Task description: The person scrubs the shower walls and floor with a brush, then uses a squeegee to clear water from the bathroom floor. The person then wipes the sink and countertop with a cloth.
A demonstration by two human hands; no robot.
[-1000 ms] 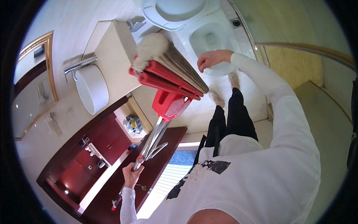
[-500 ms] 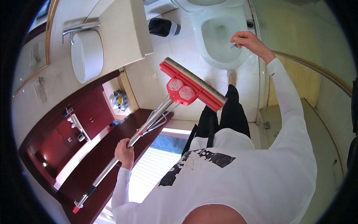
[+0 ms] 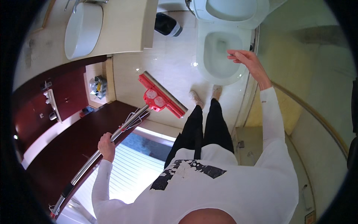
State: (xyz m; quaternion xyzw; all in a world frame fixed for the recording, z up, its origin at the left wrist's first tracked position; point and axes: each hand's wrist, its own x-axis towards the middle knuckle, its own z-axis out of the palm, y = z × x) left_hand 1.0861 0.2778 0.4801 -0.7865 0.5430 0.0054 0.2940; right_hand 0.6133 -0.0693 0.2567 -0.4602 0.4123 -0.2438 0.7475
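Observation:
My left hand (image 3: 107, 146) is wrapped round the silver pole of a sponge mop (image 3: 158, 98). The mop slants up to the right, its red head with a grey sponge strip held above the pale floor in front of my legs. Over the open toilet bowl (image 3: 220, 56) hangs my right hand (image 3: 244, 61), fingers stretched out and loosely apart. A speck shows by its fingertips, too small to make out. The toilet's lid (image 3: 231, 9) is raised.
A white basin (image 3: 84, 31) sits on the beige counter (image 3: 123, 26) at the left. Below stands a dark red door (image 3: 74, 149). A black bin (image 3: 166, 24) is left of the toilet. A glass shower wall (image 3: 305, 48) curves along the right.
My right hand has loosened from a pinch on a small thing to stretched fingers, still over the bowl. The mop has shifted left with my left hand. The view has moved too.

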